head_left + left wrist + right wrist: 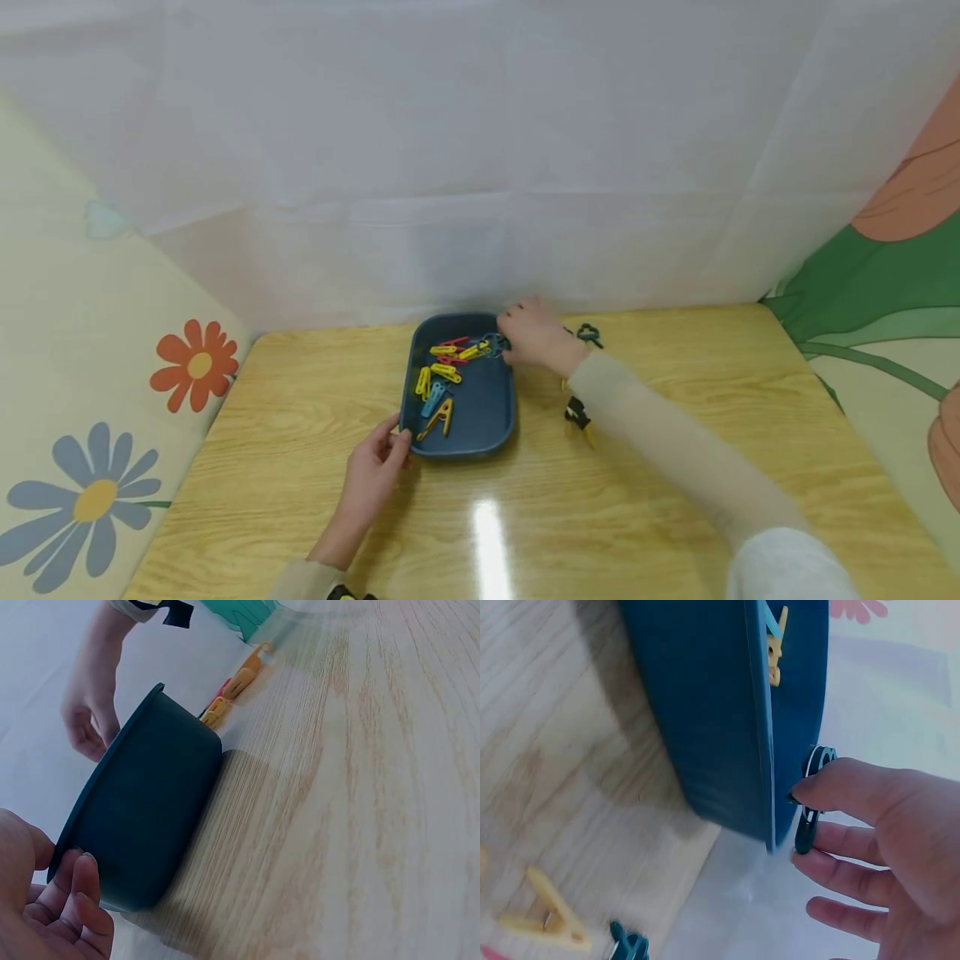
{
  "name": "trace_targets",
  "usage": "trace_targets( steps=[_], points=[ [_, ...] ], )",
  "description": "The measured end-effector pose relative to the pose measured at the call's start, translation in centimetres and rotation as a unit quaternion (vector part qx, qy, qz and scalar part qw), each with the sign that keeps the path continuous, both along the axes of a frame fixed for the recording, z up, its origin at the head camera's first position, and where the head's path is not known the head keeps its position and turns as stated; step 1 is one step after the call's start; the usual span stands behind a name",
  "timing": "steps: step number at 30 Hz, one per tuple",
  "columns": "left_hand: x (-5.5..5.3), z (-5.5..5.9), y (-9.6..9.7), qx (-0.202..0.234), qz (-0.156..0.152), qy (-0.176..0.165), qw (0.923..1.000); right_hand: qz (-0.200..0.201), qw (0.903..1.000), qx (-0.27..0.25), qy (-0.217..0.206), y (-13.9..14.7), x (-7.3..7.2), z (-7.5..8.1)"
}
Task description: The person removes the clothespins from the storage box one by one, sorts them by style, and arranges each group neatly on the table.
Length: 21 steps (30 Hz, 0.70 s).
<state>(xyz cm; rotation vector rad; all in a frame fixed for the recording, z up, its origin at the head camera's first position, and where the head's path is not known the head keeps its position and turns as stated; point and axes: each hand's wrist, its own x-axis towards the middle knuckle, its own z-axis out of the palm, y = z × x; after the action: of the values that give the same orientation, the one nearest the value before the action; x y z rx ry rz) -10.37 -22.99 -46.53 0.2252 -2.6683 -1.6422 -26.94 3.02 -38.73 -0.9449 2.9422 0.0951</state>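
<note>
Here's the right hand (543, 333), up at the far right corner of a dark blue, round-cornered plastic tray (480, 417), thumb and fingers pinching a small dark green clip (807, 834) just inside the rim. And the left hand (378, 458) has the near left corner, thumb over the edge, fingers against the outer wall. The hands are well apart, each clamped on its own thing.

For a tidy job, I'd say, bring the clip low inside the wall before the fingers part, so it doesn't catch the rim, and let that left hand steady the tray without tipping it.

Into the tray we go: slim yellow clips (442, 350) and bright red clips (453, 342) crowd the far side and left, with a light blue clip (433, 400) nearer and an orange-yellow, A-shaped clip (447, 410) nearest. The near right floor lies bare. Over on the wood-grain tabletop (645, 492), right of the tray, sits another dark green clip (588, 335); the right forearm may well hide more.
</note>
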Motion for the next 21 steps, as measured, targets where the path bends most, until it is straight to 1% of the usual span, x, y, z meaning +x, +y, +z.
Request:
trace_targets(
  steps=[6, 10, 12, 17, 21],
  points=[
    [-0.1, 0.1, 0.0, 0.001, 0.000, 0.001, 1.0000, -0.031, 0.9972, -0.066, -0.015, 2.8, -0.4, 0.2],
    [-0.1, 0.1, 0.0, -0.002, 0.001, 0.001, 1.0000, -0.046, 0.9955, -0.083, -0.004, 4.8, -0.5, 0.2],
    [-0.1, 0.1, 0.1, -0.003, 0.002, 0.001, 1.0000, -0.055, 0.9943, -0.091, -0.006, 5.8, -0.5, 0.1],
    [-0.2, 0.0, 0.1, -0.002, 0.004, 0.006, 1.0000, -0.091, 0.9896, -0.111, -0.011, 8.4, -0.8, -0.7],
    [-0.2, -0.1, 0.1, 0.005, 0.003, 0.010, 0.9999, -0.123, 0.9832, -0.134, -0.014, 10.4, -1.3, -1.6]
  ],
)
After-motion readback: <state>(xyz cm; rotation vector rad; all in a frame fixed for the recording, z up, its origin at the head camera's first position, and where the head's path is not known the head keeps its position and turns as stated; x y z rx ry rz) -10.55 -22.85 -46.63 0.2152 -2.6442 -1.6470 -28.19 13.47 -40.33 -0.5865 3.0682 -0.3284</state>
